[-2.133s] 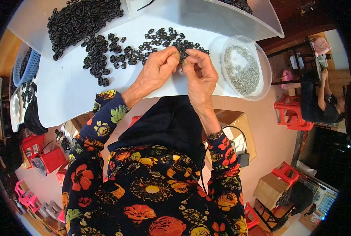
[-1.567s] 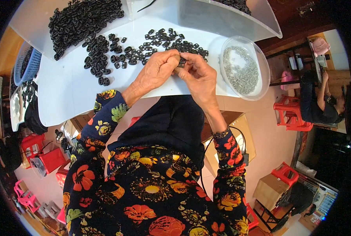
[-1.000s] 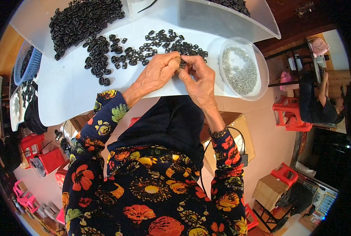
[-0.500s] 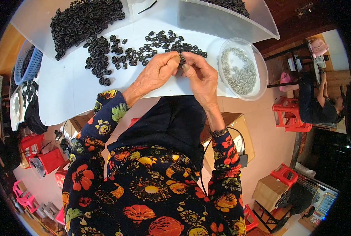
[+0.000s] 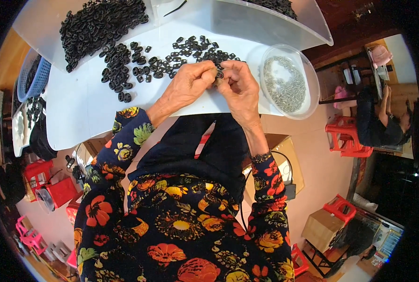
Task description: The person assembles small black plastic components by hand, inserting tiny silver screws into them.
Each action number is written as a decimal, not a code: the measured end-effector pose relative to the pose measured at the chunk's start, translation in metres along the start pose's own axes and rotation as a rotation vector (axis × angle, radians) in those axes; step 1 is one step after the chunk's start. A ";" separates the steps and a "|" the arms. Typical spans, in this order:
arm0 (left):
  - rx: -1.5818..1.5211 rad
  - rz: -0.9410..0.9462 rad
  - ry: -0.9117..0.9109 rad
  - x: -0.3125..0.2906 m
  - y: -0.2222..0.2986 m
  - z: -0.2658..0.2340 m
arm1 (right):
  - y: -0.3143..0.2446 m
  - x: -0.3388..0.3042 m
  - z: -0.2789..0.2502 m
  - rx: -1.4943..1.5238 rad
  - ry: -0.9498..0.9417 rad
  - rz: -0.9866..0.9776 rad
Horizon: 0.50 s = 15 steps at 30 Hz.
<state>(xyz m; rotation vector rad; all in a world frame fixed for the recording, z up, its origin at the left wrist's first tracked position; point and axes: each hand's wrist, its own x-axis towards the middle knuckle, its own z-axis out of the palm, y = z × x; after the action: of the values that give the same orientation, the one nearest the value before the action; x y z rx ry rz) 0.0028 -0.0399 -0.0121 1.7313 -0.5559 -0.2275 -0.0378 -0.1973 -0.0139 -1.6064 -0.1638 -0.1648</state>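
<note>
My left hand [image 5: 189,83] and my right hand [image 5: 240,91] meet above the front edge of the white table [image 5: 78,115]. Pinched between the fingertips of both is a small black plastic part [image 5: 219,74], mostly covered by the fingers. Just beyond the hands lie loose black two-holed pieces [image 5: 176,58], spread across the tabletop. Thicker black pieces [image 5: 118,70] form a heap to the left of these. Beside my right hand stands a round clear tub [image 5: 313,89] with many small silver metal pins or screws [image 5: 287,89] in it.
A clear bin [image 5: 35,33] at the far left holds a big pile of black parts. Another clear bin [image 5: 265,28] is at the far right. At left sits a blue basket [image 5: 39,77]. Red stools [image 5: 343,136] stand on the floor, near a seated person [image 5: 383,124] at right.
My fingers have shifted slightly around the black part, with the right fingertips tilting a little. My legs have parted, showing something red between them. The table's contents look the same.
</note>
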 end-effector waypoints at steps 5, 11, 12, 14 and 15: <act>-0.085 -0.002 0.026 0.001 0.002 0.002 | -0.005 0.000 0.006 -0.060 0.087 -0.030; -0.027 0.005 -0.046 0.002 -0.002 -0.003 | 0.001 -0.001 0.006 0.034 0.151 -0.044; -0.036 0.002 -0.043 0.002 -0.001 -0.002 | 0.002 -0.001 0.006 0.033 0.152 -0.044; -0.050 0.009 -0.025 0.001 -0.003 -0.001 | 0.003 0.000 0.007 0.061 0.131 -0.033; -0.064 0.015 -0.010 0.001 -0.004 -0.001 | 0.004 0.000 0.007 0.062 0.129 -0.034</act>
<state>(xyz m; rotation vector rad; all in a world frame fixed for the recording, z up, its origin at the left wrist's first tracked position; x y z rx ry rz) 0.0051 -0.0394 -0.0156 1.6639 -0.5626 -0.2407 -0.0373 -0.1907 -0.0178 -1.5271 -0.0956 -0.2868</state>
